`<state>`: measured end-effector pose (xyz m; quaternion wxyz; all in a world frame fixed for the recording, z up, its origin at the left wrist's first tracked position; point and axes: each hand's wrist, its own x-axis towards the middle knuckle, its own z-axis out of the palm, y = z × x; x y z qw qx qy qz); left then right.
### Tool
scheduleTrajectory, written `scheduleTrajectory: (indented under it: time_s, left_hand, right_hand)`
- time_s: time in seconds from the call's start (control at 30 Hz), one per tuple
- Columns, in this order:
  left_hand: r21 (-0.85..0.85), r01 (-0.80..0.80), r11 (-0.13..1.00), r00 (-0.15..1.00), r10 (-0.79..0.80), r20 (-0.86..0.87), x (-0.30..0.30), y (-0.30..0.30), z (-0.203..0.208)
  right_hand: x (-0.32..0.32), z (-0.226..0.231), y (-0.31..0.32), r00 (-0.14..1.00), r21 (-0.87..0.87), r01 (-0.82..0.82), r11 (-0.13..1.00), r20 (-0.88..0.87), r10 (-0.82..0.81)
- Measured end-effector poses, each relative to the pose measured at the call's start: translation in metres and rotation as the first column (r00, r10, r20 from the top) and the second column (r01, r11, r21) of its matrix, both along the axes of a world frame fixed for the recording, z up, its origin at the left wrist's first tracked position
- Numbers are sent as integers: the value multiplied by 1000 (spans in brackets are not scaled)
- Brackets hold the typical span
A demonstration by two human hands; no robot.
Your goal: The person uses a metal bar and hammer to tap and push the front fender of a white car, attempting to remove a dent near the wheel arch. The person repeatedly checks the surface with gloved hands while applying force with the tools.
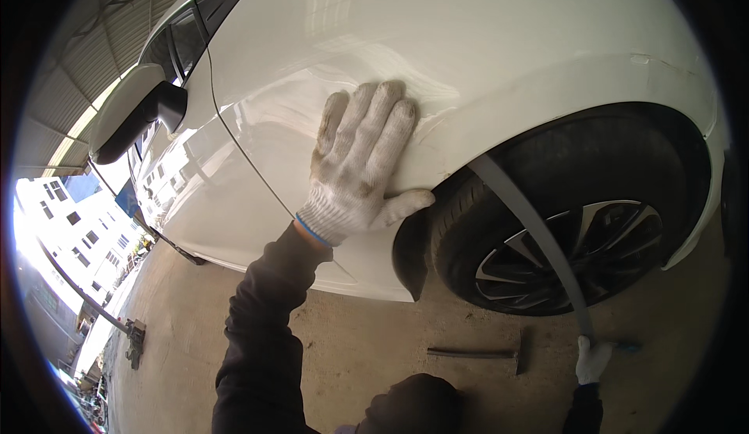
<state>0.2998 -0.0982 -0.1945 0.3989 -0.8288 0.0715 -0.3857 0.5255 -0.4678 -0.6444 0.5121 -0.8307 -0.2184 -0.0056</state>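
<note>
Flat grey bar [540,229] slants across the wheel [605,235], long axis toward 11 o'clock from the right hand [593,360], whose fingers wrap its lower end. Upper end at wheel-arch edge [546,124]; left hand [363,168] nearer it, at 9 o'clock, spread flat on the white fender [515,44].

White bodywork [499,44]: smooth, high-gloss paint with mirror-like reflections. Left glove [360,161]: matt knitted cloth, ribbed at the cuff and soiled at the fingertips; right glove [593,360]: pale cloth. Sleeve [261,348]: dark, matt, creased fabric. Flat bar [544,235]: smooth, dull grey, of uncertain material. Tyre [451,239]: matt black rubber, grooved at the tread. Wheel [618,227]: dark spokes with shiny metallic faces. Ground [351,332]: matt, dusty, gritty.
</note>
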Motion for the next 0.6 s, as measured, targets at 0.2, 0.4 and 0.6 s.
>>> scheduleTrajectory:
  time_s: [0.2,0.4,0.6]
  left_hand:
    - [-43,24,999,994,-20,103,0,-3,3]
    - [-39,-36,999,992,40,121,0,-1,-1]
    - [-66,-42,997,999,44,29,-5,-7,-26]
  right_hand:
    - [14,-6,13,999,-64,-46,997,-22,45]
    - [-10,16,17,997,88,28,996,-80,-21]
    - [-5,-1,-31,979,31,7,1000,-206,0]
